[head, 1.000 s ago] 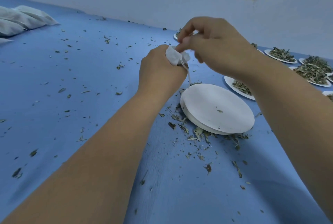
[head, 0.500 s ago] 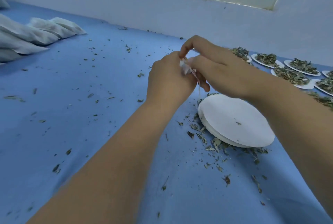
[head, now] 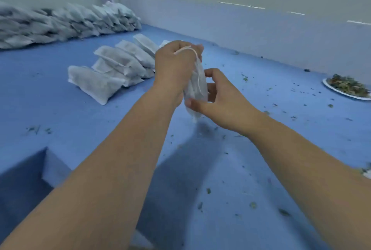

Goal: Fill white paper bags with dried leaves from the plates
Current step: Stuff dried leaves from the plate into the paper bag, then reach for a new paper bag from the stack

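Blue cloth covers the table [head: 60, 113] before us, with a pale wall behind it. Between our hands we hold one white bag [head: 197, 89] upright above the cloth, and dark leaves show faintly through its paper. Our left hand [head: 172, 65] grips the gathered top, fingers curled round it, and the string [head: 187, 49] loops over them and trails down the bag's side. Our right hand [head: 220, 103] pinches the lower part, thumb on the near face and fingers curved round the far one. To the left, a short row of filled bags [head: 120, 65] lies leaning one on the next, and a bigger pile [head: 66, 22] is stacked along the back wall, blurred. Far right, well apart from us, a plate [head: 332, 89] holds a heap of dried leaves [head: 347, 85]. Leaf bits [head: 253, 205] lie scattered over the cloth.
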Demonstrator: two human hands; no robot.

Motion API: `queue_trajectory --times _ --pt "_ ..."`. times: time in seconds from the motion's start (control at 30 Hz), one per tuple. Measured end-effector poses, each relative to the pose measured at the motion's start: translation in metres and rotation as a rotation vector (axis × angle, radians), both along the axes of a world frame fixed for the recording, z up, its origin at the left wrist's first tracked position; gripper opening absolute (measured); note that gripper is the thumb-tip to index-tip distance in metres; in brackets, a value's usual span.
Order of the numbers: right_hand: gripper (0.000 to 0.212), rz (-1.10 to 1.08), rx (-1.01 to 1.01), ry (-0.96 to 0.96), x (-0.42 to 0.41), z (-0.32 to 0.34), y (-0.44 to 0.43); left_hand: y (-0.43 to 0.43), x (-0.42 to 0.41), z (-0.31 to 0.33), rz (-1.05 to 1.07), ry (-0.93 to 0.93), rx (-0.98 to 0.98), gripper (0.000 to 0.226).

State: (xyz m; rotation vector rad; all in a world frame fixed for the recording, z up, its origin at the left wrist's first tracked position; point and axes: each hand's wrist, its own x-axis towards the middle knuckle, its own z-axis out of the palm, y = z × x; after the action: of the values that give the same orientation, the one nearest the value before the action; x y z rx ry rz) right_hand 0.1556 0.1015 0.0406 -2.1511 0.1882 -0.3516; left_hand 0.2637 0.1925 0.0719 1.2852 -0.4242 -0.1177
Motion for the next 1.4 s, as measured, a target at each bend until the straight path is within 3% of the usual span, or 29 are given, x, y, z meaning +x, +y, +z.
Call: queue_trajectory --times 0.07,0.17,0.23,0.37,0.47,0.57,0.67,0.77,0.9,1.0,1.2,1.4 --pt "0.043 -0.092 0.029 -0.086 0.031 -0.013 0.011 0.006 0.026 -0.008 0.026 0.069 -0.065 0.007" --pt "0.038 -0.232 0.084 -0.167 0.077 -0.015 0.001 0.01 0.053 -0.025 0.06 0.152 -0.155 0.05" --pt "0.035 -0.318 0.078 -0.209 0.112 -0.01 -0.02 0.006 0.063 -0.038 0.049 0.239 -0.194 0.06" --pt "0.034 -0.424 0.049 -0.277 0.2 0.011 -0.056 -0.005 0.065 -0.051 0.117 0.34 -0.163 0.013" --pt "0.033 -0.447 -0.063 -0.277 0.267 0.02 -0.073 -0.015 0.059 -0.055 0.198 0.27 0.009 0.017" --pt "0.04 -0.39 -0.292 -0.077 0.313 0.001 -0.081 -0.02 0.052 -0.063 0.177 0.126 0.157 0.023" --pt "0.053 -0.37 -0.31 0.003 0.319 -0.021 -0.083 -0.022 0.049 -0.069 0.164 -0.024 0.278 0.026" --pt "0.049 -0.385 -0.26 -0.112 0.281 -0.021 -0.086 -0.021 0.049 -0.072 0.149 -0.07 0.371 0.025" --pt "0.045 -0.309 -0.336 -0.051 0.175 -0.006 -0.101 -0.021 0.036 -0.068 0.047 -0.219 0.501 0.025" --pt "0.044 -0.312 -0.439 0.003 0.073 0.01 -0.12 -0.03 0.006 -0.064 -0.021 -0.317 0.491 0.022" --pt "0.035 -0.609 -0.522 0.146 -0.135 0.031 -0.17 -0.102 -0.101 -0.045 -0.361 -0.39 0.486 0.019" --pt "0.034 -0.964 -0.433 0.166 -0.299 0.017 -0.215 -0.19 -0.209 -0.033 -0.6 -0.437 0.534 0.019"
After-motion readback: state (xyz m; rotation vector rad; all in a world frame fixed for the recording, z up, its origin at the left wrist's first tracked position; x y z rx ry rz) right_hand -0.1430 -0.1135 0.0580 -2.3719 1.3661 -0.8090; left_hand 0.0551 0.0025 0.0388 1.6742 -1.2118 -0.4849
